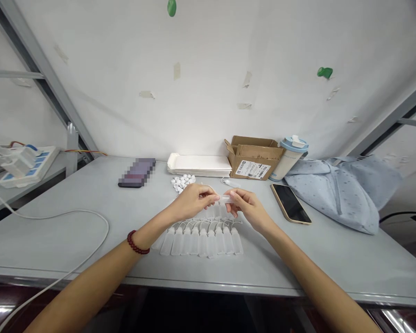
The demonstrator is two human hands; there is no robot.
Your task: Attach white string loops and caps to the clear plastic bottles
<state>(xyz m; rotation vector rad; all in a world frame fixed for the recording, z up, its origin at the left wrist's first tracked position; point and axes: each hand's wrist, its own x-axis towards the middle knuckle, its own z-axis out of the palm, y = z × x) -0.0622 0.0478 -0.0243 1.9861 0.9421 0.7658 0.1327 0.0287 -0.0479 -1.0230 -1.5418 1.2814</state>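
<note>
In front of me, above the table, my right hand (247, 207) is closed on a small translucent plastic bottle (226, 198), held lying sideways. My left hand (198, 201) pinches the left end of that bottle between thumb and fingers. Whether a cap sits between those fingertips is hidden. Below both hands lies a row of similar bottles (203, 241), side by side, with thin white loops at their necks. Another row (213, 212) behind it is partly covered by my hands. Just beyond my left hand is a heap of small white caps (182, 182).
A stack of white trays or sheets (199, 164), a cardboard box (253, 157) and a tumbler (288, 158) stand by the wall. One loose bottle (230, 183) lies before the box. Phones lie left (137, 173) and right (291, 203), near a blue cloth bag (336, 189). A white cable (90, 212) crosses the left side.
</note>
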